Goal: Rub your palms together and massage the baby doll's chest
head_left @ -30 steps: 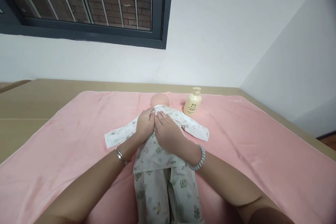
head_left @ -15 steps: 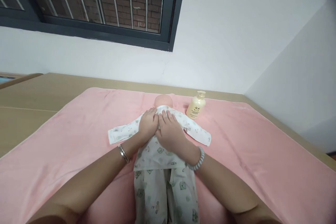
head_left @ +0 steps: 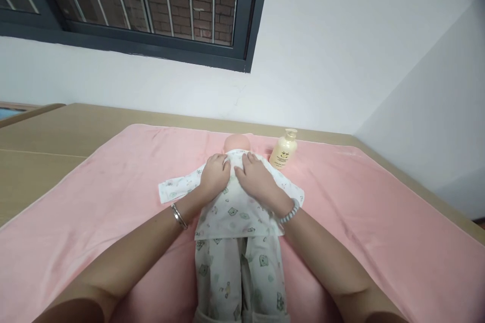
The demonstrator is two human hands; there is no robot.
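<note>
Shirt [head_left: 237, 217] lies under left grip [head_left: 215, 175] and right grip [head_left: 258, 177].

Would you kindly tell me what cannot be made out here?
Head view: part of the shirt, hidden by the left hand and right hand.
Head view: fine print on the bottle, too small to read.
Head view: lower ends of the trousers, cut off by the bottom edge.
Head view: top of the window, cut off by the upper edge.

Both hands [head_left: 215, 175] [head_left: 257, 177] rest (slightly apart) on the printed shirt [head_left: 235, 214].
</note>
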